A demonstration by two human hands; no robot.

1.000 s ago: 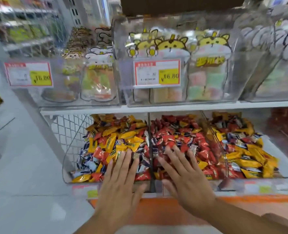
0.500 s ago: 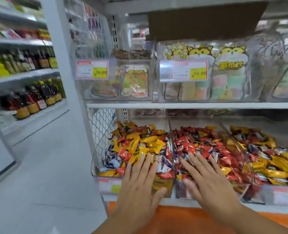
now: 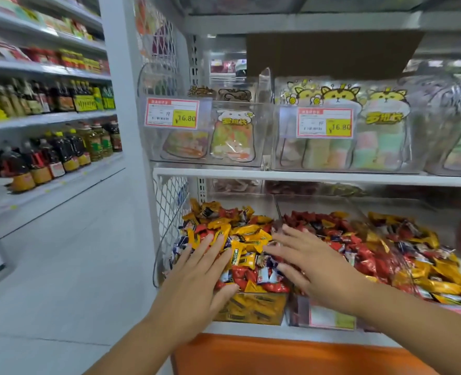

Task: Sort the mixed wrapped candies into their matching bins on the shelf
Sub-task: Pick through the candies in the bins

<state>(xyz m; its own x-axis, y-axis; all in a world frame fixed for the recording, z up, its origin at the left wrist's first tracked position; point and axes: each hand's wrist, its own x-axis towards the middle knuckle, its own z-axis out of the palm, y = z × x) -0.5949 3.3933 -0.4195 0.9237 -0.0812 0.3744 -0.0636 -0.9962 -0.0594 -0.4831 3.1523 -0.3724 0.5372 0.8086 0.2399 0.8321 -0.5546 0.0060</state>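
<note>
Three clear bins stand side by side on the lower shelf. The left bin [image 3: 251, 312] holds mixed yellow, red and blue wrapped candies [image 3: 240, 236]. The middle bin [image 3: 302, 312] is mostly red candies [image 3: 340, 234]. The right bin's pile [image 3: 424, 255] mixes yellow, red and blue wrappers. My left hand [image 3: 196, 277] lies flat, fingers straight and spread, on the front of the left pile. My right hand [image 3: 310, 263], blurred, reaches with straight spread fingers across the divider between the left and middle bins, fingertips over the left pile. Neither hand holds a candy.
The upper shelf [image 3: 305, 177] carries clear bins of bagged soft sweets with red-and-yellow price tags [image 3: 172, 113]. A wire mesh panel [image 3: 169, 209] closes the left bin's side. Bottles [image 3: 56, 155] fill shelves across the aisle at left. An orange panel [image 3: 278, 355] runs below the shelf.
The view has swung left and pulled back. My right hand has shifted left from the red pile toward the left bin. My left hand stays flat on the left pile.
</note>
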